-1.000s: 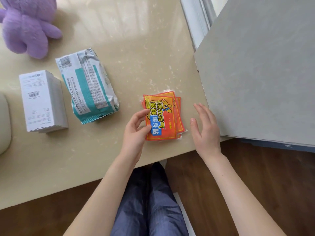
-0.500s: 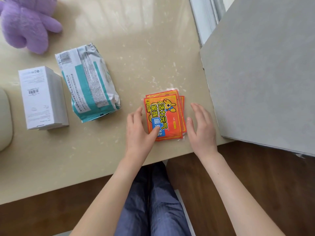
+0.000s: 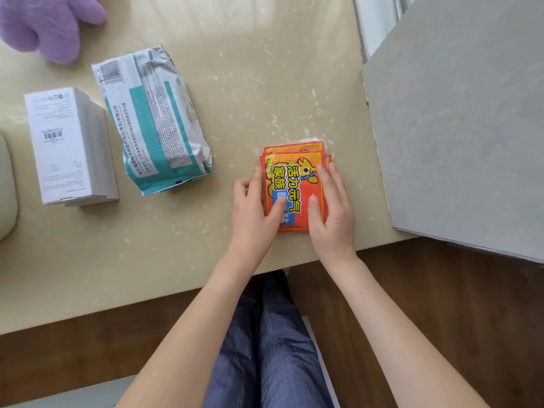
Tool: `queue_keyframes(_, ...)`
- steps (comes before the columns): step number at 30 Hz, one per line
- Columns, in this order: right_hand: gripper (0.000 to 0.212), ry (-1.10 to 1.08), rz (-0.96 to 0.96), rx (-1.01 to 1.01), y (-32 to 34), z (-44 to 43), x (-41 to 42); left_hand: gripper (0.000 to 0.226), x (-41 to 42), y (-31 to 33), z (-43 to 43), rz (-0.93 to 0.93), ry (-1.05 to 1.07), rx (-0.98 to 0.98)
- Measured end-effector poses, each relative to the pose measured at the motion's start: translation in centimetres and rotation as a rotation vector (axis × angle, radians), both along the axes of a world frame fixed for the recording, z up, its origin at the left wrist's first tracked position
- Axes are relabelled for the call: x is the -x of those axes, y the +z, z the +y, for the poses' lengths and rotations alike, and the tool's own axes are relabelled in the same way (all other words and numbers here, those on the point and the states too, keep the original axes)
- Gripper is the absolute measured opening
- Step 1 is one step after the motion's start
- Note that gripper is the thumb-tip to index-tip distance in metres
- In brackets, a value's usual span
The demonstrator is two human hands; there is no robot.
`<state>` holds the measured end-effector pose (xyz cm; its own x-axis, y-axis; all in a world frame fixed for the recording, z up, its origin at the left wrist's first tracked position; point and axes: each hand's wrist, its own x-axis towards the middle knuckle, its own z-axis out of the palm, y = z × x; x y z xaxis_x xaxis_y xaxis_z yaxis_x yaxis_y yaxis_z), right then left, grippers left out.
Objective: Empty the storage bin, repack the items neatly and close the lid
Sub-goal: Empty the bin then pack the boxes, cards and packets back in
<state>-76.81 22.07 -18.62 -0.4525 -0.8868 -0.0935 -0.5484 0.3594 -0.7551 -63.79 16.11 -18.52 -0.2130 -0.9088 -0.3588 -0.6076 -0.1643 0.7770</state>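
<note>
Two hands are pressed on a stack of orange packets (image 3: 294,187) lying near the front edge of the beige table (image 3: 265,83). The left hand (image 3: 250,213) is set against the stack's left edge, fingers nearly straight and close together, thumb laid on the top packet. The right hand (image 3: 331,213) is spread flat over the stack's right side, fingers straight and slightly parted. A grey panel (image 3: 456,128) is seen just beyond the stack's right edge, overhanging the table's corner. Bare tabletop is left behind the stack and to its left, as far as a teal-and-white pouch (image 3: 153,122); a white box (image 3: 70,145) lies beside the pouch. Half a second earlier the right hand was held just beside the stack; it is now laid upon it.
</note>
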Motion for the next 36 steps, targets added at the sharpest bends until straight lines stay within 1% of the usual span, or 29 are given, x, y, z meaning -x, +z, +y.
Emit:
queue_keyframes(4, 0.051, -0.112, 0.133, -0.054, -0.3, -0.6, 1.3, 0.064, -0.5, -0.2, -1.2, -0.075, 0.005, 0.01)
queue_keyframes(7, 0.053, -0.084, 0.108, -0.066, -0.3, -1.8, 1.7, 0.058, 0.0, -0.2, -1.7, -0.05, 0.002, 0.014)
queue_keyframes(11, 0.054, 0.037, 0.105, -0.05, -0.4, -2.4, 2.2, 0.062, 0.8, 0.3, -1.7, -0.009, 0.009, -0.025)
queue_keyframes(14, 0.051, -0.052, 0.188, -0.099, -0.1, -1.1, 2.1, 0.059, 0.3, 0.3, -1.1, -0.074, 0.058, -0.015)
queue_keyframes(16, 0.05, -0.139, 0.201, -0.14, 0.3, 0.3, 1.6, 0.052, -0.1, 0.3, -0.2, -0.128, 0.067, -0.001)
queue_keyframes(18, 0.046, -0.145, 0.166, -0.179, 0.3, 1.4, 0.7, 0.043, -0.2, 0.6, 1.1, -0.14, 0.066, 0.016)
queue_keyframes(20, 0.043, -0.105, 0.15, -0.175, 0.2, 2.0, 0.1, 0.042, 0.0, 0.7, 2.2, -0.132, 0.041, 0.03)
queue_keyframes(23, 0.044, -0.062, 0.168, -0.165, 0.1, 2.2, 0.1, 0.045, 0.2, 0.4, 2.9, -0.142, 0.012, 0.044)
queue_keyframes(25, 0.047, -0.083, 0.142, -0.169, 0.1, 2.1, 0.6, 0.048, 0.0, 0.4, 2.8, -0.134, 0.027, 0.051)
queue_keyframes(28, 0.056, -0.054, 0.088, -0.158, 0.2, 1.7, 1.8, 0.063, -0.5, 0.3, 2.0, -0.103, 0.0, 0.069)
queue_keyframes(30, 0.063, 0.021, 0.026, -0.149, 0.3, 1.2, 2.5, 0.077, -0.7, 0.3, 1.3, -0.037, -0.023, 0.046)
queue_keyframes(32, 0.073, 0.048, -0.042, -0.156, 0.3, 0.6, 3.0, 0.087, -0.7, 0.1, 0.7, 0.025, -0.036, 0.011)
queue_keyframes(34, 0.079, 0.067, -0.079, -0.169, 0.1, 0.2, 3.3, 0.092, -0.7, -0.2, 0.2, 0.047, -0.053, -0.014)
queue_keyframes(36, 0.079, 0.079, -0.091, -0.171, -0.1, 0.1, 3.7, 0.093, -0.8, -0.3, 0.0, 0.044, -0.07, -0.013)
